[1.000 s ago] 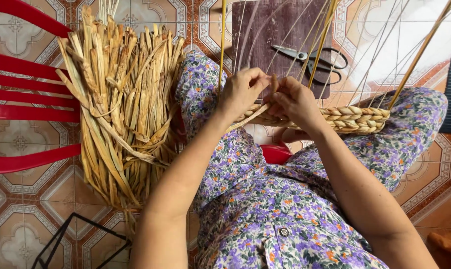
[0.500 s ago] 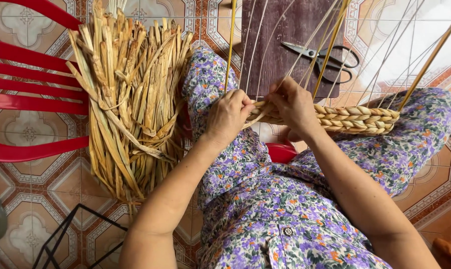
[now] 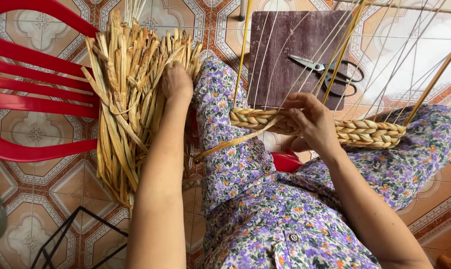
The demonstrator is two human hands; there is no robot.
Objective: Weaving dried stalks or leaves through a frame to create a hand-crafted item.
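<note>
The weaving stood at a strand change. The right hand [image 3: 312, 124] pinched the braided band [image 3: 355, 130], which lay across the lap. The left hand [image 3: 176, 82] rested on the bundle of dried stalks [image 3: 128, 107]; whether its fingers had closed could not be told. Drawing out one stalk appeared necessary. Counted: one bundle, one band, one pair of scissors [image 3: 330, 72], one red chair [image 3: 31, 94].

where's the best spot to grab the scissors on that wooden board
By the black handle loops of the scissors, coming from the right. They lie flat on the brown board, blades pointing up-left, loops toward the right edge. Thin upright strands cross over them, so a hand should slip in low between those, I'd judge.
</note>
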